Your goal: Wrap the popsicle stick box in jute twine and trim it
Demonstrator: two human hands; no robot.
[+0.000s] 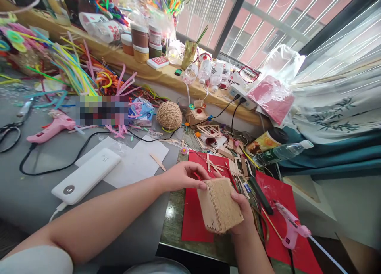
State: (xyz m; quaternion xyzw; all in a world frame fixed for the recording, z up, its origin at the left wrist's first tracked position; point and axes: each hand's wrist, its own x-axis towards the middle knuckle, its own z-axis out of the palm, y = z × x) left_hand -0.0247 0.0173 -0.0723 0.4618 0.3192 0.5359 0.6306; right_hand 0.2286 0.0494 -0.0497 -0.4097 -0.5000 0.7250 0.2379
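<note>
A small box (222, 206) with a tan, jute-like fibrous face and pale wooden side is held up, tilted, above a red sheet (196, 222). My right hand (244, 214) grips it from the right and below, thumb pressed on the fibrous face. At the upper left edge, my left hand (190, 178) has its thumb and fingers closed on the box; some fingertips are hidden behind it. Loose craft sticks (216, 165) lie on the red sheet just beyond. Farther back sits a ball of jute twine (169, 115).
A pink glue gun (290, 226) rests on another red sheet at right; a second pink glue gun (53, 127) lies left, its cord crossing the table. A white power bank (86, 175), scissors (12, 131), a water bottle (282, 153) and pipe cleaners (74, 68) surround the work area.
</note>
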